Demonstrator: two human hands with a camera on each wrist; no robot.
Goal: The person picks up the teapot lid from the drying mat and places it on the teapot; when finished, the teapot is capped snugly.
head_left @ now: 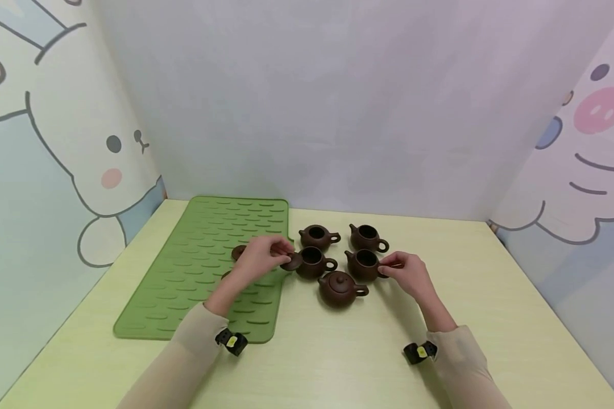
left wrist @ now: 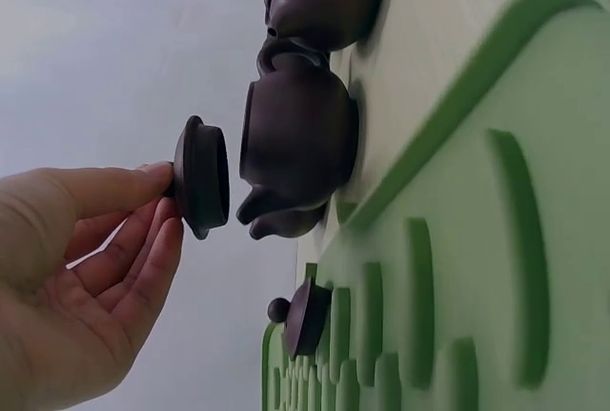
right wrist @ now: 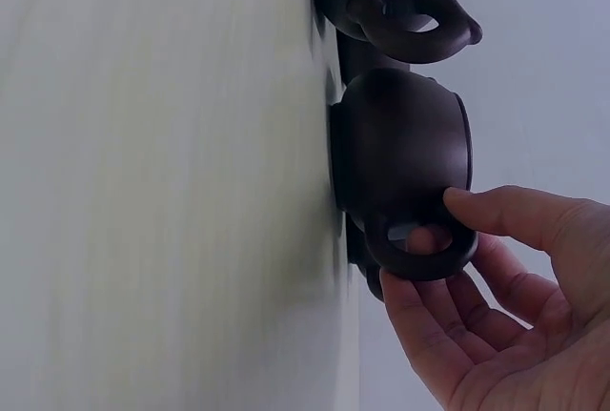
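My left hand (head_left: 260, 258) pinches a dark brown teapot lid (left wrist: 202, 180) by its knob, tilted on its side in the left wrist view. In the head view the lid is beside the rim of an uncovered teapot (head_left: 307, 272). My right hand (head_left: 408, 274) holds the handle of another lidless teapot (right wrist: 405, 134), with the thumb at the top of the handle and fingers around the loop. That pot stands upright on the table. In front of these two sits a teapot with its lid on (head_left: 339, 292).
Two more lidless teapots, one at back left (head_left: 317, 242) and one at back right (head_left: 364, 244), stand behind. A green ridged mat (head_left: 184, 284) covers the table's left side. On it lies a lid (left wrist: 307, 319); another is partly hidden by my left arm. Printed walls enclose the table (head_left: 348, 363).
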